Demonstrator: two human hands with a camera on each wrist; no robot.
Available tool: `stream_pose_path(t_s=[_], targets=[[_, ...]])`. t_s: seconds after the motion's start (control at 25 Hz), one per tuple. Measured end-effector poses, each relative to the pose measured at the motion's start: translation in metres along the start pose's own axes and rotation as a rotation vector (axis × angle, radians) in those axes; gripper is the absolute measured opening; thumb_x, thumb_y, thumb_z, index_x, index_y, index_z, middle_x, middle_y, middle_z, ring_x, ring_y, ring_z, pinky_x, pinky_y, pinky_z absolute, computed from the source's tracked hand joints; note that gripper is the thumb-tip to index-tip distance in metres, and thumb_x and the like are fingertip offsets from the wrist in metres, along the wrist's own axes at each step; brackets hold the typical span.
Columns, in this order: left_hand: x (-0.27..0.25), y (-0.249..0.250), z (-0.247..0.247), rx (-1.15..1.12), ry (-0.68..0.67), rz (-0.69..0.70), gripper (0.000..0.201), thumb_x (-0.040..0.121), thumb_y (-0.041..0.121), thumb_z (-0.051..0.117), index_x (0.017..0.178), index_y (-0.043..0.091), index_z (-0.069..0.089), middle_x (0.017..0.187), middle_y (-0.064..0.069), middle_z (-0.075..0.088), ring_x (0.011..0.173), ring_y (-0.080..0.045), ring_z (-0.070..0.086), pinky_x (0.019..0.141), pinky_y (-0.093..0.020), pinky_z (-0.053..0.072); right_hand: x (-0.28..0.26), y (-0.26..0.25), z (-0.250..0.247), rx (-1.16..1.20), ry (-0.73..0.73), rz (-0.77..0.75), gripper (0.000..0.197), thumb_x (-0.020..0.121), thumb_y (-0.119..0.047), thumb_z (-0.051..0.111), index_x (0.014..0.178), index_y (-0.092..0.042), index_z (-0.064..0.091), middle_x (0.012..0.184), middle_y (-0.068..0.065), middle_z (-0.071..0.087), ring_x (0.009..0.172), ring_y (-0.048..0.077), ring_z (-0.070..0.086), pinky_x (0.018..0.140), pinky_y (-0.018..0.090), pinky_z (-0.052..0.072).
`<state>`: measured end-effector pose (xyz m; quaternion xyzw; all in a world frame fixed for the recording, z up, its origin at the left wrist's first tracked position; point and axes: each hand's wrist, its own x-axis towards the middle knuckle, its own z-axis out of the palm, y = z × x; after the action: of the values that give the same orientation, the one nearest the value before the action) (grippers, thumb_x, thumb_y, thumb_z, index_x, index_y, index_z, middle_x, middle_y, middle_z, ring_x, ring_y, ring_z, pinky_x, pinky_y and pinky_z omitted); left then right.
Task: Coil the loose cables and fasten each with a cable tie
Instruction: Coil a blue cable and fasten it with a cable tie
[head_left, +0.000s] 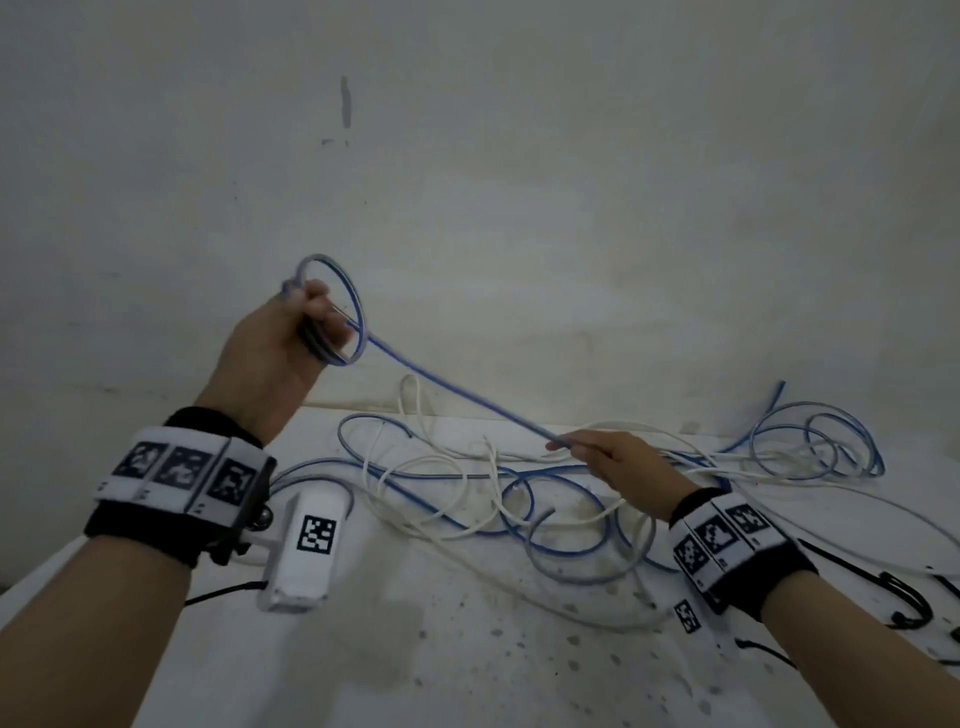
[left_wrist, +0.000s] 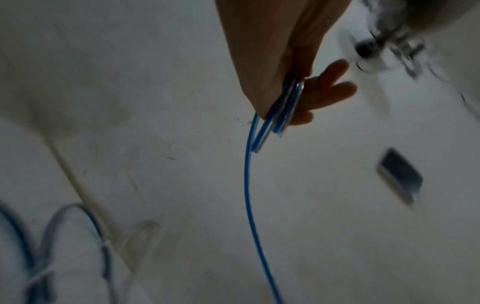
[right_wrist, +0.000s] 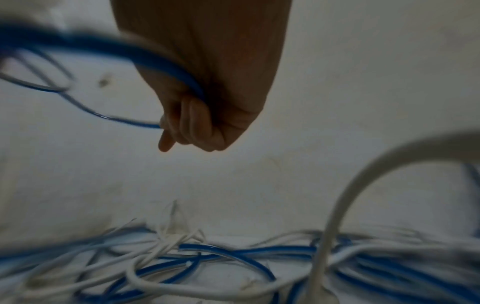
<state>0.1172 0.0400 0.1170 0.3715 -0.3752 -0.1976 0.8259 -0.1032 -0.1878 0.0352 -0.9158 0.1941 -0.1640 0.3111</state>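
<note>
The left hand (head_left: 280, 353) is raised above the table (head_left: 467, 665), fingers curled tight round a small coil (head_left: 332, 312) of the blue cable (head_left: 457, 397). From that coil the cable runs taut, down and to the right, into the right hand (head_left: 618, 460), whose fingers are closed round it just above the table. Under and beyond the right hand lies a loose tangle of blue and white cables (head_left: 493, 499). Black cable ties (head_left: 909, 603) lie at the table's right edge.

no readable text; only square coded markers
</note>
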Motion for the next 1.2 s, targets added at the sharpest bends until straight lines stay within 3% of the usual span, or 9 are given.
stream_pose_path(t_s=[0.08, 0.16, 0.36, 0.52, 0.6, 0.76, 0.96, 1.12, 1.2], targets=[[-0.002, -0.017, 0.004, 0.273, -0.052, 0.016, 0.034, 0.098, 0.003, 0.024, 0.081, 0.010, 0.052, 0.052, 0.009, 0.062, 0.055, -0.002, 0.064, 0.067, -0.016, 0.055, -0.013, -0.027, 0.010, -0.148, -0.208, -0.062, 0.035, 0.100, -0.019, 0.037, 0.130, -0.033, 0.048, 0.073, -0.011, 0.058, 0.067, 0.010, 0.057, 0.062, 0.019, 0.040], [-0.006, -0.033, 0.005, 0.444, -0.109, 0.031, 0.031, 0.099, 0.000, 0.024, 0.085, 0.009, 0.050, 0.058, 0.009, 0.068, 0.065, -0.004, 0.069, 0.074, -0.016, 0.055, -0.032, -0.055, 0.019, 0.022, -0.408, -0.088, 0.048, 0.100, -0.013, 0.034, 0.135, -0.046, 0.033, 0.071, 0.002, 0.056, 0.050, 0.015, 0.048, 0.052, 0.020, 0.042], [-0.029, -0.063, 0.004, 0.633, -0.185, -0.010, 0.028, 0.099, 0.002, 0.029, 0.088, 0.012, 0.052, 0.068, 0.006, 0.070, 0.073, 0.000, 0.067, 0.071, -0.008, 0.047, -0.055, -0.108, 0.011, 0.486, -0.604, -0.235, 0.028, 0.092, -0.013, 0.036, 0.088, -0.018, 0.064, 0.063, 0.003, 0.061, 0.047, 0.018, 0.046, 0.051, 0.028, 0.041], [-0.053, -0.077, 0.024, 0.589, -0.287, -0.180, 0.010, 0.093, 0.004, 0.046, 0.085, 0.002, 0.052, 0.054, 0.004, 0.062, 0.049, 0.002, 0.059, 0.057, -0.012, 0.046, -0.051, -0.137, -0.007, 0.947, -0.351, -0.267, 0.024, 0.083, -0.011, 0.035, 0.080, -0.011, 0.059, 0.053, 0.001, 0.059, 0.035, 0.008, 0.047, 0.038, 0.016, 0.040], [-0.063, -0.080, 0.034, 0.469, -0.351, -0.305, 0.017, 0.091, 0.017, 0.050, 0.079, 0.005, 0.053, 0.044, 0.003, 0.052, 0.036, -0.006, 0.047, 0.047, -0.022, 0.041, -0.040, -0.144, -0.014, 0.908, -0.093, -0.289, 0.021, 0.094, -0.011, 0.042, 0.087, -0.015, 0.061, 0.050, -0.007, 0.054, 0.034, 0.004, 0.040, 0.037, 0.014, 0.036], [-0.081, -0.075, 0.051, 0.440, -0.345, -0.387, 0.047, 0.098, 0.029, 0.024, 0.067, 0.006, 0.050, 0.035, 0.007, 0.029, 0.033, -0.006, 0.018, 0.036, -0.015, 0.017, -0.010, -0.141, -0.029, 0.731, 0.255, -0.174, 0.014, 0.091, -0.017, 0.055, 0.097, -0.014, 0.067, 0.069, -0.013, 0.062, 0.051, 0.004, 0.053, 0.050, 0.013, 0.043], [-0.089, -0.058, 0.063, 0.308, -0.377, -0.383, 0.037, 0.092, 0.037, 0.038, 0.066, 0.011, 0.046, 0.041, 0.010, 0.029, 0.034, -0.005, 0.022, 0.037, -0.013, 0.025, 0.013, -0.105, -0.041, 0.855, 0.583, 0.023, 0.046, 0.085, 0.001, 0.061, 0.116, -0.009, 0.028, 0.073, 0.009, 0.064, 0.042, 0.005, 0.057, 0.049, 0.015, 0.049], [-0.089, -0.045, 0.072, 0.058, -0.352, -0.396, 0.025, 0.085, 0.031, 0.035, 0.069, 0.013, 0.041, 0.042, 0.012, 0.030, 0.033, -0.003, 0.026, 0.040, -0.015, 0.031, 0.022, -0.073, -0.025, 0.531, 0.474, 0.056, 0.030, 0.089, -0.009, 0.057, 0.118, -0.005, 0.052, 0.110, 0.014, 0.064, 0.081, 0.007, 0.060, 0.069, 0.015, 0.046], [-0.085, -0.037, 0.076, -0.057, -0.334, -0.371, 0.022, 0.085, 0.030, 0.035, 0.070, 0.014, 0.039, 0.042, 0.011, 0.032, 0.032, -0.001, 0.029, 0.042, -0.015, 0.038, 0.021, -0.057, -0.010, 0.218, 0.370, 0.049, 0.022, 0.086, -0.015, 0.062, 0.107, -0.011, 0.063, 0.101, 0.006, 0.066, 0.091, 0.013, 0.062, 0.075, 0.021, 0.047]])
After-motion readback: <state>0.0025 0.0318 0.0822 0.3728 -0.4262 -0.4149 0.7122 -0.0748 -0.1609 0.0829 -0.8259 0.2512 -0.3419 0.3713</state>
